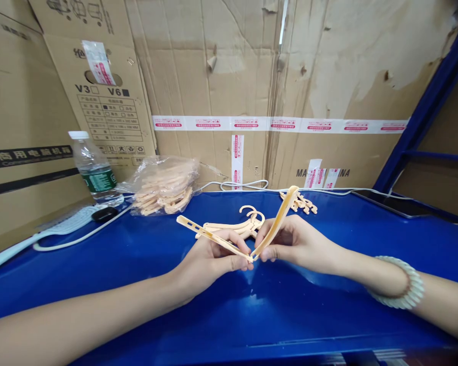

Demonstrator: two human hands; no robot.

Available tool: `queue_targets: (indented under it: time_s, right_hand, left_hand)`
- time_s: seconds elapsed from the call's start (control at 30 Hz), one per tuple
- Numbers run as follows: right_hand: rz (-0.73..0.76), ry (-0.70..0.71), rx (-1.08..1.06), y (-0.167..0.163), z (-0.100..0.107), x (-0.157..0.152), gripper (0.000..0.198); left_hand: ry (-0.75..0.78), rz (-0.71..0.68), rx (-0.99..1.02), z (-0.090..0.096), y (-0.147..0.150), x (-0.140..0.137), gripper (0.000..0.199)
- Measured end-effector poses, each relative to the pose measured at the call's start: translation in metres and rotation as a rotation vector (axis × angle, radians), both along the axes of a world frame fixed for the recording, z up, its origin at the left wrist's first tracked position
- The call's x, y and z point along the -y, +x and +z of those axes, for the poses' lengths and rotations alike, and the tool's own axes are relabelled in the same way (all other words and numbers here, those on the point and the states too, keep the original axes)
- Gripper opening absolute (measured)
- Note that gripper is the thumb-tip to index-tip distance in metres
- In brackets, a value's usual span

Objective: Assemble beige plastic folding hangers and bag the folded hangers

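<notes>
My left hand (217, 254) pinches a slim cream plastic hanger arm (202, 230) with slots near its far end. Between the thumb and fingers of my right hand (286, 241) is a curved cream hanger arm (278, 221), pointing up and to the right. Their lower ends meet in a V between my fingertips; whether they are joined I cannot tell. Behind my hands, cream hangers with hooks (254, 218) lie on the blue table (229, 310). Several small cream hooks (303, 203) are heaped farther back, beyond my right hand.
At the back left stand a water bottle (95, 170) and a clear bag of cream hanger parts (164, 185). A black mouse (105, 214) and a white keyboard (64, 223) lie nearby. A dark tablet (389, 203) is at the back right. Cardboard (213, 86) walls the rear.
</notes>
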State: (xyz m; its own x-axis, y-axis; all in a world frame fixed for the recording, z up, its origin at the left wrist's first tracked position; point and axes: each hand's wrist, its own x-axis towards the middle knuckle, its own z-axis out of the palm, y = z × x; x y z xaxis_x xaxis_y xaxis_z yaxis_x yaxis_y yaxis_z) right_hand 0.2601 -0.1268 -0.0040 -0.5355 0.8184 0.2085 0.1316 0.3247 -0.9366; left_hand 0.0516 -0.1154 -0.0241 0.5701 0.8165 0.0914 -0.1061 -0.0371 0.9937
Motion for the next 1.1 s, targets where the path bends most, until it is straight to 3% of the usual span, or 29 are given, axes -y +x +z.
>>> queue_targets:
  time_s: [0.13, 0.33, 0.57, 0.73, 0.97, 1.1]
  right_hand:
    - [0.028, 0.019, -0.012, -0.004, -0.002, 0.001, 0.013]
    - [-0.065, 0.009, -0.010, -0.008, -0.005, 0.004, 0.019]
    - [-0.093, 0.117, -0.013, -0.015, -0.010, 0.012, 0.015]
    - [-0.158, 0.032, -0.088, -0.019, -0.010, 0.008, 0.022]
    - [-0.152, 0.044, -0.078, 0.030, 0.028, -0.016, 0.018]
    - [-0.101, 0.263, 0.080, 0.066, 0.050, -0.028, 0.011]
  left_hand:
    - [-0.025, 0.014, 0.005, 0.002, 0.002, 0.002, 0.017]
    - [-0.026, 0.092, 0.016, 0.002, 0.002, 0.002, 0.017]
    - [-0.004, 0.134, 0.060, 0.000, 0.001, 0.002, 0.022]
    - [-0.037, 0.144, 0.055, 0.002, 0.003, 0.003, 0.026]
    - [-0.065, 0.227, 0.032, 0.019, -0.008, -0.005, 0.020]
    - [-0.105, 0.282, 0.108, 0.032, -0.019, -0.023, 0.011]
